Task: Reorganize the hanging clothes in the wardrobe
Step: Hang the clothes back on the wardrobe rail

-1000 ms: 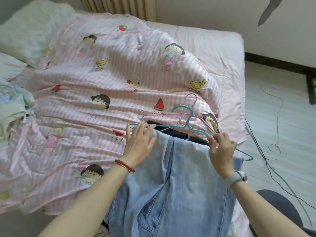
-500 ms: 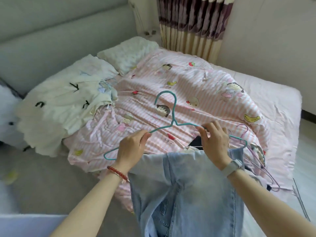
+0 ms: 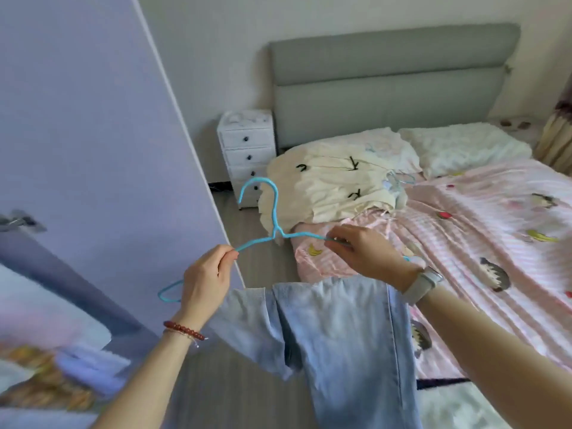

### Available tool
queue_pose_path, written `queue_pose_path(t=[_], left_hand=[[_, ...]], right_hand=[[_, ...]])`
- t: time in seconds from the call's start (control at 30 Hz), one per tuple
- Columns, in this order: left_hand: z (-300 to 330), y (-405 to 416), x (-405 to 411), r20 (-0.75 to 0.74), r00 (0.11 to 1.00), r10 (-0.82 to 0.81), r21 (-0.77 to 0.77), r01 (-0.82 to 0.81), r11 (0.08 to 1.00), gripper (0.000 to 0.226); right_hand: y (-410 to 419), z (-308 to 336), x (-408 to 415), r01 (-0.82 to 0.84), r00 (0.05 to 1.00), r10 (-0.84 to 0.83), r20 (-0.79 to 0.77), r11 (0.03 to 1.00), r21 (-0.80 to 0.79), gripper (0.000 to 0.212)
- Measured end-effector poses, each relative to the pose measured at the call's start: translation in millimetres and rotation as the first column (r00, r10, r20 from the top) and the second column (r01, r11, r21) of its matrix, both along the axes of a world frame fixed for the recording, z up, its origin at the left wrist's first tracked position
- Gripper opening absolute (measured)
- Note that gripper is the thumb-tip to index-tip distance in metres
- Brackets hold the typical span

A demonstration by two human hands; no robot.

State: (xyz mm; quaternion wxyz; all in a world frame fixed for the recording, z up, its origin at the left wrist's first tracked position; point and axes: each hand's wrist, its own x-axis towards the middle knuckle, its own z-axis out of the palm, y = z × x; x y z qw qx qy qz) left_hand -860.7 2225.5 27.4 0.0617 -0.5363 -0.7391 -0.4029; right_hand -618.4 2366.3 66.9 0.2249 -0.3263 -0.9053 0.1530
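Note:
A teal wire hanger (image 3: 274, 212) is held up in the air between the bed and the wardrobe, hook upward. My left hand (image 3: 207, 278) pinches its left arm. My right hand (image 3: 365, 253) pinches its right arm. Light blue jeans (image 3: 340, 342) hang folded over the hanger's bottom bar and drop out of the lower edge of the view. The lilac wardrobe door (image 3: 93, 134) stands open on the left, with folded items (image 3: 62, 351) blurred on a shelf behind it.
The bed (image 3: 495, 230) with a pink striped cartoon cover fills the right side. A cream garment (image 3: 334, 181) with black marks lies near the pillows. A white drawer unit (image 3: 247, 150) stands by the grey headboard (image 3: 390, 75). Bare grey floor runs between bed and wardrobe.
The view has swung left from the bed toward the wardrobe. Both hands lifted the hanger with the jeans off the bed, leaving the other hangers behind, and carried it to the wardrobe door.

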Motion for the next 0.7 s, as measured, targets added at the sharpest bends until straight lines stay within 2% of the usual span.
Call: queue_pose_path(t=[0.13, 0.23, 0.27, 0.33, 0.4, 0.5, 0.7], left_hand=[[-12, -74, -42, -0.065, 0.992, 0.106, -0.04, -0.109, 0.993, 0.024], [-17, -121, -61, -0.111, 0.977, 0.184, -0.067, -0.192, 0.979, 0.037], [-17, -134, -66, -0.113, 0.971, 0.211, -0.072, -0.22, 0.973, 0.038], [-12, -157, -73, -0.123, 0.947, 0.296, -0.074, -0.306, 0.949, 0.025], [-8, -175, -78, -0.131, 0.9, 0.416, -0.049, -0.425, 0.904, 0.017], [-4, -201, -78, -0.045, 0.817, 0.576, 0.006, -0.576, 0.817, 0.009], [22, -256, -70, -0.045, 0.589, 0.807, 0.083, -0.802, 0.591, 0.012]], right_hand=[[-22, -25, -68, -0.246, 0.96, 0.258, 0.111, 0.962, -0.116, 0.024], [-45, -39, -108, -0.385, 0.915, 0.395, 0.083, 0.915, -0.119, 0.025], [-50, -39, -121, -0.41, 0.905, 0.42, 0.071, 0.905, -0.116, 0.024], [-57, -34, -146, -0.465, 0.878, 0.475, 0.059, 0.876, -0.126, 0.023], [-62, -23, -174, -0.545, 0.832, 0.555, 0.023, 0.823, -0.159, 0.022], [-72, -8, -215, -0.656, 0.746, 0.665, -0.013, 0.732, -0.182, 0.023], [-114, 7, -271, -0.859, 0.511, 0.86, -0.014, 0.51, -0.045, 0.02]])
